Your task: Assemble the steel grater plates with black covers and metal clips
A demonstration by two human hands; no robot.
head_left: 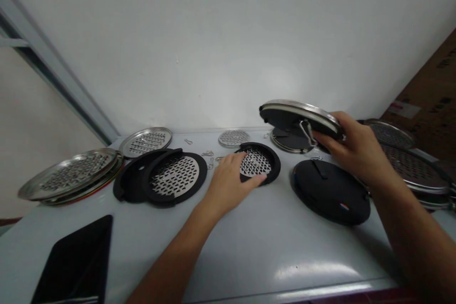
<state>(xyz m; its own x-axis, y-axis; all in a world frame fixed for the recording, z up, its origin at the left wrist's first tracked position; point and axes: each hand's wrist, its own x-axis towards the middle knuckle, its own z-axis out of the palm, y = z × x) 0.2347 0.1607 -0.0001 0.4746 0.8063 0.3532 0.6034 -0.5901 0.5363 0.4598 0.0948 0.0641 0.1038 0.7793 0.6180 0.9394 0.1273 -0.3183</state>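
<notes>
My right hand (351, 145) grips the edge of a round grater disc (299, 115), raised and tilted above the table. Its black underside faces me, its rim is silvery, and a metal clip (307, 133) hangs from it. My left hand (231, 178) is at the near left edge of a small grater disc in a black ring (255, 164), thumb and fingers apart; whether it touches the ring is unclear. Below my right hand lies a round black disc (329, 192) with a clip. A flat metal grater plate (234, 138) rests behind, by the wall.
Left on the table (228, 256) are black-rimmed grater discs (176, 175), a stack of metal grater plates (74, 175) and a dark tablet-like slab (76, 256). Small wire clips (207, 153) lie mid-table. More grater discs (409, 166) and cardboard boxes (427, 85) stand right. The wall (228, 47) closes the back.
</notes>
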